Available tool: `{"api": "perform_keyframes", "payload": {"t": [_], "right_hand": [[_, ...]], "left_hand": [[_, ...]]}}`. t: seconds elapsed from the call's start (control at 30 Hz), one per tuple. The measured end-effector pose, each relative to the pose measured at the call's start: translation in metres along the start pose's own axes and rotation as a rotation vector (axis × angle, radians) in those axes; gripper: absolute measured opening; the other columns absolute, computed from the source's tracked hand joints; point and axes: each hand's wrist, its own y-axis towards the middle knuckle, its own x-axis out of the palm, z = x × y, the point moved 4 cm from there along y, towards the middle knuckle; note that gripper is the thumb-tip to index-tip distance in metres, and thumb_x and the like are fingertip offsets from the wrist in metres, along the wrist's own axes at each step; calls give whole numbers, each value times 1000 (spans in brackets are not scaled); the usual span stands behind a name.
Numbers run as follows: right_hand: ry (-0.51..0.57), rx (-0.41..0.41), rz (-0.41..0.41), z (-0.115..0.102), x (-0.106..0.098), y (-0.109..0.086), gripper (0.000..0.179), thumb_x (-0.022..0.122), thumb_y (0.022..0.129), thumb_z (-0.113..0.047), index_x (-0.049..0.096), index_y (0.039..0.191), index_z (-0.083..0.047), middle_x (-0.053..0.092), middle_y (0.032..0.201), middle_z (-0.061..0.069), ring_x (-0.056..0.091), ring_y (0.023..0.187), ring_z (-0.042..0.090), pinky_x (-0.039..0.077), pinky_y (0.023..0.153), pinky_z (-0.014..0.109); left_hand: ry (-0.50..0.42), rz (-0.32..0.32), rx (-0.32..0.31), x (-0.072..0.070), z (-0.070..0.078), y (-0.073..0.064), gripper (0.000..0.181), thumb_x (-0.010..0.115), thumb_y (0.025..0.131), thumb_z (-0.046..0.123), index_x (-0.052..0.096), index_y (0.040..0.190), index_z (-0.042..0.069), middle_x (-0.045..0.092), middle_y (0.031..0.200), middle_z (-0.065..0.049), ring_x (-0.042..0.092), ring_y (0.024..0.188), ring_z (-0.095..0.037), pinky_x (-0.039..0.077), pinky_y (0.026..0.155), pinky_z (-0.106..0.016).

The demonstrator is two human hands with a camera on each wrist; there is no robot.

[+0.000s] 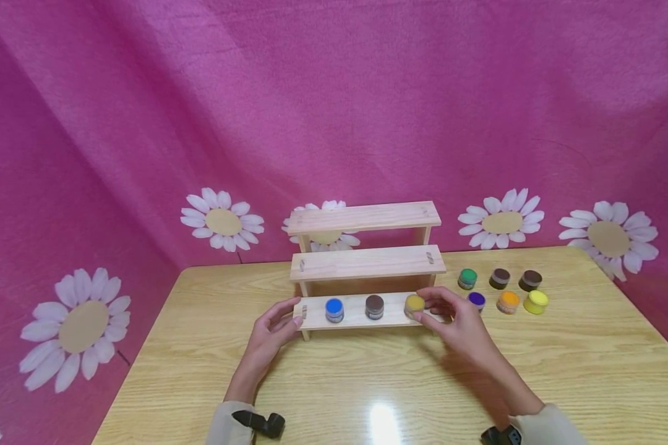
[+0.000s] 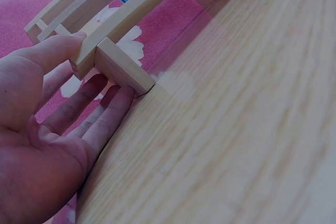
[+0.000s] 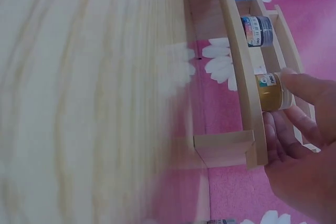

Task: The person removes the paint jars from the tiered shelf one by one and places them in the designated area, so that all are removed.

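A three-step wooden display shelf (image 1: 362, 262) stands on the table. My left hand (image 1: 275, 324) holds the left end of its lowest step, thumb (image 2: 63, 48) on the board and fingers by the shelf leg (image 2: 126, 66). At that step's right end my right hand (image 1: 451, 315) pinches an ochre-yellow paint jar (image 1: 414, 305) between thumb and fingers, and the jar's base is at the board in the right wrist view. A blue paint jar (image 1: 334, 310) and a brown paint jar (image 1: 375, 306) stand to its left on the same step.
Right of the shelf, more paint jars sit on the table in two rows: green (image 1: 467, 279), two dark ones (image 1: 500, 278), then purple (image 1: 476, 301), orange (image 1: 508, 302) and bright yellow (image 1: 536, 302). A pink flowered cloth (image 1: 334, 111) hangs behind the table (image 1: 334, 383).
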Motion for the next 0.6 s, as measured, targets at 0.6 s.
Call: {"api": "perform_keyframes", "payload": {"t": [0.6], "right_hand": [[-18, 49, 2, -2, -7, -4, 32, 80, 91, -13, 70, 120, -5, 72, 104, 7, 65, 92, 13, 56, 75, 20]], "left_hand": [[3, -4, 6, 0, -1, 3, 49, 73, 97, 19, 59, 143, 10, 52, 149, -15, 56, 131, -33, 57, 97, -37]]}}
